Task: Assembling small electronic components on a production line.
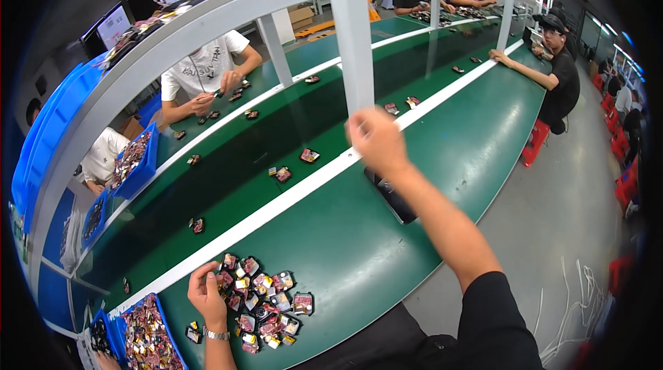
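Note:
My left hand (205, 292), with a metal watch on its wrist, is at the left edge of a pile of small electronic modules (266, 301). Its fingers are curled together, and whatever they may hold is hidden. The modules have black casings with reddish, white and yellow parts. My right hand (376, 140) is stretched forward over the white rail (297, 194), in front of the grey post. Motion blurs its fingers, so its grip is unclear. Under that forearm a black, flat, phone-like object (390, 194) lies on the green table (345, 232).
A blue bin (162, 321) full of modules stands at the lower left. Beyond the rail, the dark green belt (242, 156) carries scattered modules. The grey post (349, 38) rises close to my right hand. Other people sit across the belt and at the right end.

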Available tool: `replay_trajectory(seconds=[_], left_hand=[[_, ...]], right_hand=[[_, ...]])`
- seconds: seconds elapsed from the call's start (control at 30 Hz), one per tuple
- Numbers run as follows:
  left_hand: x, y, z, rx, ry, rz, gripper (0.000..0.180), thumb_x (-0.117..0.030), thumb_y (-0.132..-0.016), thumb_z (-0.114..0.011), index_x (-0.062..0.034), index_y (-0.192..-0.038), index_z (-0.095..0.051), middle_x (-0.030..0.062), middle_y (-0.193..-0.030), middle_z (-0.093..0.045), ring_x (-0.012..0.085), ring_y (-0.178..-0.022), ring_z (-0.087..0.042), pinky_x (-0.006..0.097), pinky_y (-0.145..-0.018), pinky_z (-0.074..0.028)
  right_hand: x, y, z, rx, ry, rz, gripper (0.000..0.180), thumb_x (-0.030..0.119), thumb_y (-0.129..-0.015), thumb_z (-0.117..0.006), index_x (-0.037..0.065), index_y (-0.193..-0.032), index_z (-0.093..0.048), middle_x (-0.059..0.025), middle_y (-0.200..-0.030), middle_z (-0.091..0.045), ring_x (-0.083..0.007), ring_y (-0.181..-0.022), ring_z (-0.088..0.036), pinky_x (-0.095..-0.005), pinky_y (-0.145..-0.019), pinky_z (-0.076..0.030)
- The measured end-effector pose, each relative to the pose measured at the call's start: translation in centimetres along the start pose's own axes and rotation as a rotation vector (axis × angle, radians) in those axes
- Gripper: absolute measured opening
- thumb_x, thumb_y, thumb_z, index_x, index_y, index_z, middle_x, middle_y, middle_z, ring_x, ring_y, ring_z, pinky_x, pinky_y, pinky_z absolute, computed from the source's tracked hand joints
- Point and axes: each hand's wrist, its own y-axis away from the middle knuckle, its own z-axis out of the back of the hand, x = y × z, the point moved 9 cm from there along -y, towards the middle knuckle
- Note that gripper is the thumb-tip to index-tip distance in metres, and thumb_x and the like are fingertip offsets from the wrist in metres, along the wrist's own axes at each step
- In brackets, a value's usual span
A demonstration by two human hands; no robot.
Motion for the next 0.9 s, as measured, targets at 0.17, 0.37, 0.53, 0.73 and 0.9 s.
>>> replay_trajectory(seconds=[0.17,0.37,0.53,0.73,0.9], left_hand=[[-0.9,-0.9,-1.7,-0.003,-0.017,-0.074,0.016,-0.003,-0.096,-0.051,0.0038,-0.105,-0.063,0.0107,-0.103,-0.066,0.0153,-0.092,-0.063,0.026,-0.072,-0.055],[0.5,-0.6,-1.2,-0.001,-0.04,-0.039,0.014,-0.004,-0.096,-0.051,0.0034,-0.103,-0.061,0.0094,-0.1,-0.066,0.0142,-0.089,-0.062,0.025,-0.069,-0.054],[0.7,-0.7,-1.3,0.002,-0.062,-0.04,0.013,-0.003,-0.096,-0.052,0.0027,-0.102,-0.061,0.0099,-0.096,-0.066,0.0136,-0.085,-0.063,0.024,-0.068,-0.053],[1.0,-0.9,-1.5,0.025,-0.049,-0.022,0.012,-0.003,-0.096,-0.052,0.0019,-0.101,-0.061,0.0094,-0.096,-0.067,0.0129,-0.083,-0.063,0.024,-0.068,-0.053],[1.5,-0.5,-0.5,-0.001,-0.032,0.008,0.013,-0.001,-0.095,-0.052,0.0036,-0.101,-0.062,0.0097,-0.095,-0.068,0.0123,-0.081,-0.063,0.024,-0.068,-0.053]], right_hand=[[-19.6,0.1,2.4,0.237,0.432,-0.445,0.034,0.017,-0.079,-0.068,-0.001,-0.106,-0.06,-0.0199,-0.108,-0.066,-0.034,-0.101,-0.064,-0.0441,-0.088,-0.051],[-21.5,0.2,-6.0,0.501,0.633,-0.368,0.037,0.022,-0.084,-0.065,-0.003,-0.109,-0.056,-0.0255,-0.11,-0.063,-0.039,-0.108,-0.058,-0.0439,-0.094,-0.048],[-23.3,-0.3,-8.3,0.539,0.688,-0.272,0.021,0.019,-0.092,-0.056,-0.001,-0.094,-0.061,-0.0194,-0.099,-0.068,-0.0374,-0.103,-0.061,-0.0423,-0.088,-0.05],[-23.7,-1.0,-6.6,0.418,0.711,-0.336,0.018,0.017,-0.091,-0.056,0.001,-0.093,-0.063,-0.0208,-0.098,-0.067,-0.0378,-0.097,-0.063,-0.0445,-0.086,-0.051],[-21.3,-1.0,-4.0,0.185,0.538,-0.275,0.023,0.011,-0.069,-0.069,-0.002,-0.088,-0.063,-0.0228,-0.091,-0.066,-0.0405,-0.089,-0.064,-0.0466,-0.084,-0.051]])
